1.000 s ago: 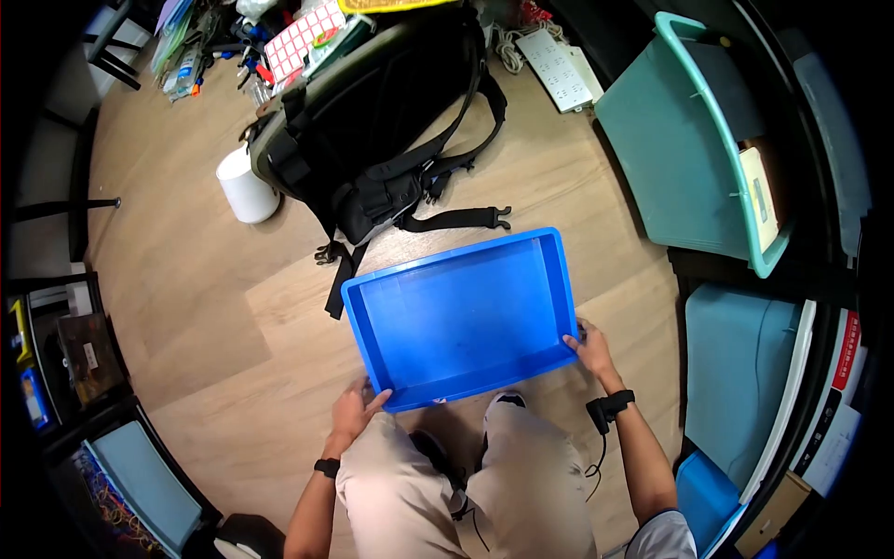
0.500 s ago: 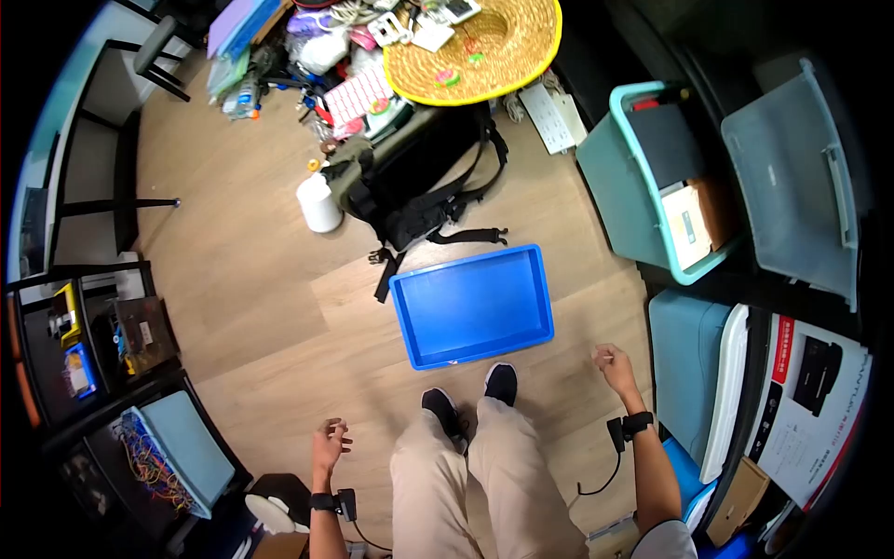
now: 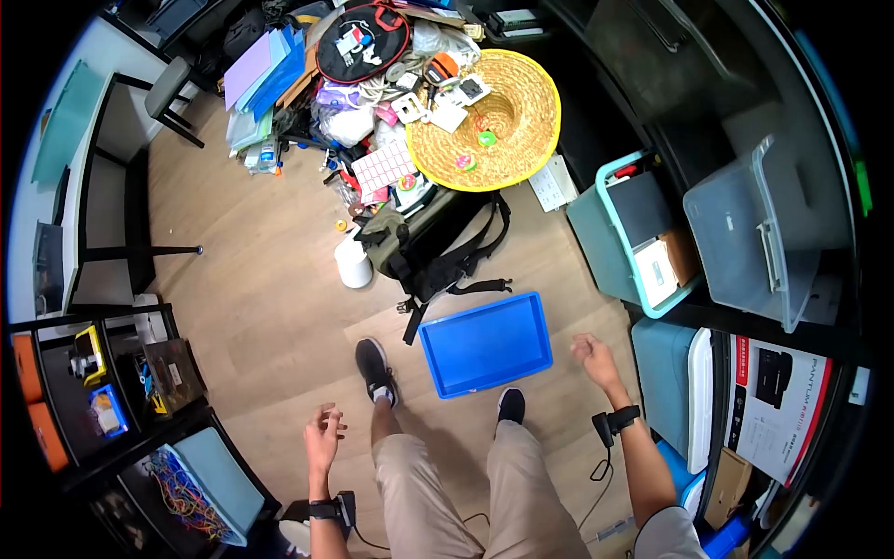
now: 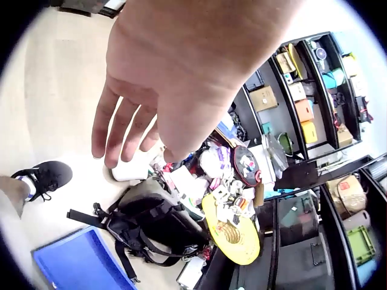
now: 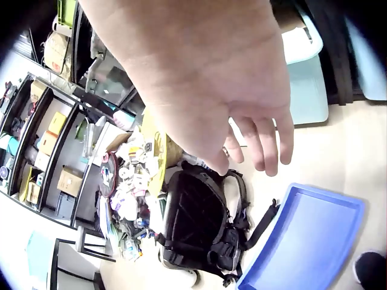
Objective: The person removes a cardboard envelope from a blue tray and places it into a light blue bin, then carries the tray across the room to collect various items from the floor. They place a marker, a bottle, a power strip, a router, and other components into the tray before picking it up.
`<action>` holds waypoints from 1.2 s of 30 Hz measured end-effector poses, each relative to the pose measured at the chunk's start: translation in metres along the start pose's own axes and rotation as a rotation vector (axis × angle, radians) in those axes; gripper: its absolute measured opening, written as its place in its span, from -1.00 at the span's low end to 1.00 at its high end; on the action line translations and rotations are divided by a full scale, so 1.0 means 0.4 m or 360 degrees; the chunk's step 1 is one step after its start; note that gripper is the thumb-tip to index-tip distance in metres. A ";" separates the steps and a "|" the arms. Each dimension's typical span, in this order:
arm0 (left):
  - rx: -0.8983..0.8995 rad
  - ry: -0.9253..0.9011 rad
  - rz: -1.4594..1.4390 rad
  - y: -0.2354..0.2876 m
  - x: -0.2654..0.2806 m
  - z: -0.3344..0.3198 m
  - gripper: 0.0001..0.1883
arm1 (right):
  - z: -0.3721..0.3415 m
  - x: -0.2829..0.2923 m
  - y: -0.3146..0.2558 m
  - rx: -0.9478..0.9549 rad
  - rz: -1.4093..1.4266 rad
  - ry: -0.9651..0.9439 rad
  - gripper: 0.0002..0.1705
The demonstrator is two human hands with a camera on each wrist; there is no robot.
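A shallow blue plastic tray [image 3: 486,347] lies on the floor just ahead of the person's feet, with nothing in it. To its left and nearer the body hangs the left hand [image 3: 323,440], fingers loosely bent and holding nothing. The right hand [image 3: 596,363] hovers right of the tray, apart from it, also with nothing in its grasp. In both wrist views the palms face the camera with relaxed fingers. Beyond the tray lies a black and olive backpack [image 3: 445,256], one strap reaching close to the tray's far edge.
A straw hat [image 3: 521,140] tops a heap of mixed items behind the backpack. A white cylinder [image 3: 353,264] stands left of it. A teal open bin [image 3: 596,228] and a lidded bin [image 3: 663,373] line the right; shelves [image 3: 121,317] line the left. One shoe [image 3: 374,368] is left of the tray.
Both hands held the tray's near corners, then let go and drew back from it. The tray now lies on the floor. The left foot has stepped forward and left, and the head view takes in more.
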State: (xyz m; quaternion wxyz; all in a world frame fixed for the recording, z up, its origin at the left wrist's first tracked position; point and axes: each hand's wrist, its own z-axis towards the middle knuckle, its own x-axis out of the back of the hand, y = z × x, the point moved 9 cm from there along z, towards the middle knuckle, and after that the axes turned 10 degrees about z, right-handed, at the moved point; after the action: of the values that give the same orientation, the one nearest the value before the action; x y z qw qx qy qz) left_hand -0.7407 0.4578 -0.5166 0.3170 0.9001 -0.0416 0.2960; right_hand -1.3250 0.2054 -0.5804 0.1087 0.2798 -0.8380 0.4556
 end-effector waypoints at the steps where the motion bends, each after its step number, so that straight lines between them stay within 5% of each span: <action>1: -0.0030 0.0000 0.0032 0.022 0.036 0.028 -0.61 | -0.011 -0.017 -0.009 -0.0001 -0.0006 0.0038 -0.57; 16: -0.0499 -0.0240 0.0540 0.233 0.440 0.285 -0.65 | -0.023 -0.364 -0.408 -0.0146 0.0149 0.0144 -0.54; 18: -0.0336 -0.0310 0.0491 0.225 0.452 0.298 -0.66 | -0.016 -0.364 -0.408 -0.0201 0.0143 0.0202 -0.53; 27: -0.0387 -0.0480 0.0812 0.318 0.404 0.408 -0.67 | 0.115 -0.254 -0.415 -0.0202 0.0420 0.0450 -0.50; 33: -0.0588 -0.0453 0.0466 0.420 0.271 0.683 -0.72 | 0.276 -0.200 -0.486 0.0109 0.0255 0.0659 -0.51; 36: -0.0495 -0.0551 0.0699 0.469 0.179 0.825 -0.58 | 0.352 -0.241 -0.569 0.0045 0.0333 0.0484 -0.56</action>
State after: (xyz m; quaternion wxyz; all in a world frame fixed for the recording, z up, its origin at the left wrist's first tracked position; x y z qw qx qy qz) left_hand -0.5641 0.1202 -0.5801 0.3675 0.8474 -0.3329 0.1897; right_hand -1.1064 0.0274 -0.5415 0.1822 0.1207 -0.8300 0.5131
